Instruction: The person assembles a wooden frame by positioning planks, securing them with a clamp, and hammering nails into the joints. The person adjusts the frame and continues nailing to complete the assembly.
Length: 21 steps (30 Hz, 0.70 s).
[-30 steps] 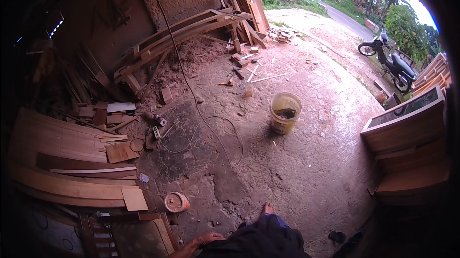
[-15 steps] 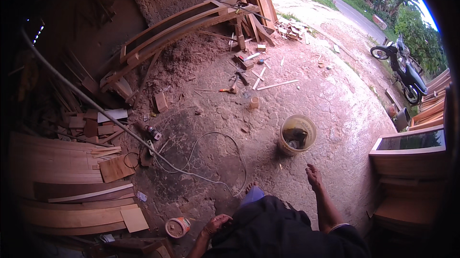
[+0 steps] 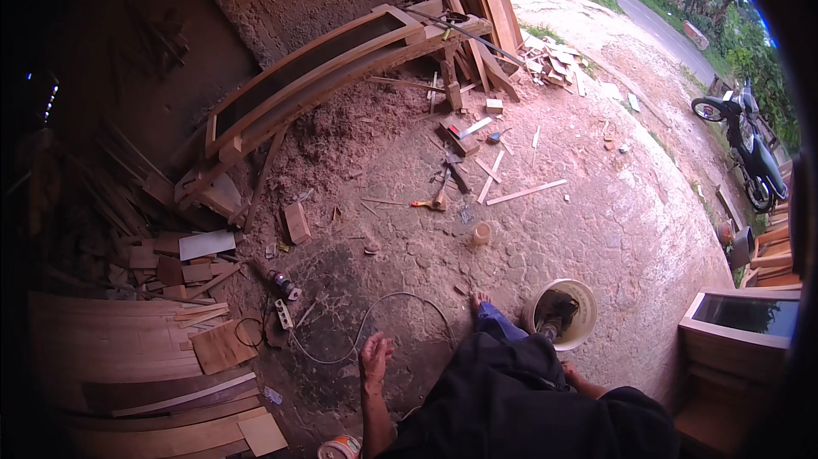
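My left hand (image 3: 375,362) is held out above the floor, its fingers apart and slightly bent, with nothing in it. A grey cable (image 3: 405,294) curves along the floor just beyond it. Close against my dark clothing is my right hand (image 3: 576,372), only partly showing; its fingers are hidden. Just ahead of that hand stands a pale bucket (image 3: 588,310) with something dark inside that I cannot make out. My bare foot (image 3: 482,298) and a blue trouser leg (image 3: 498,321) show to the bucket's left.
A hammer (image 3: 441,195), wood strips (image 3: 527,191) and a small cup (image 3: 482,234) lie ahead. Planks (image 3: 111,340) and a power strip (image 3: 284,314) are left, a tub (image 3: 339,448) below. A wooden frame (image 3: 307,75) stands behind; a glazed cabinet (image 3: 741,318) is right.
My left hand has risen from beside my clothing and reached forward. The right hand has drawn back from its outstretched position to my body. The bucket now appears nearer to me.
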{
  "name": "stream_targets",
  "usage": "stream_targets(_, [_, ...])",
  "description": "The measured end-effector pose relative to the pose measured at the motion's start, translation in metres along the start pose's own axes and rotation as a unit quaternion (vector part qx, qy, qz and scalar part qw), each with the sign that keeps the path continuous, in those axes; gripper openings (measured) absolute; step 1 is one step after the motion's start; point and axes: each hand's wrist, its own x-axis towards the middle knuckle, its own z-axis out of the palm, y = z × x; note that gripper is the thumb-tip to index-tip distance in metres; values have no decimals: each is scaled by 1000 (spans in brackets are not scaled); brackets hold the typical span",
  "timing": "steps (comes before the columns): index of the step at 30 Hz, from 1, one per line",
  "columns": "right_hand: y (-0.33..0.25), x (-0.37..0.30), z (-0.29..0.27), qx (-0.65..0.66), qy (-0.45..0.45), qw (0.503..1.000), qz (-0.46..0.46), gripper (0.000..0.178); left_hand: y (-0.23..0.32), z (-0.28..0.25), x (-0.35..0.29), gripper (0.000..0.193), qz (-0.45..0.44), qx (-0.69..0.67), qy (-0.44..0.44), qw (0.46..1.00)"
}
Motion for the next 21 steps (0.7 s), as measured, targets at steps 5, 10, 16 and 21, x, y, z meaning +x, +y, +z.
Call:
stream_targets(5, [-191, 149, -5, -80, 34, 995, -40, 37, 9, -9, 62, 31, -142, -142, 193, 961])
stream_targets(10, [-423, 296, 18, -70, -63, 957, -274, 46, 26, -7, 135, 31, -189, -157, 226, 943])
stream_targets(16, [-638, 350, 110, -86, -48, 936, -337, 45, 59, -11, 296, 31, -206, -169, 145, 953])
stream_targets(21, [-744, 340, 164, -289, -56, 905, -308, 43, 168, -21, 449, 29, -176, -86, 63, 979])
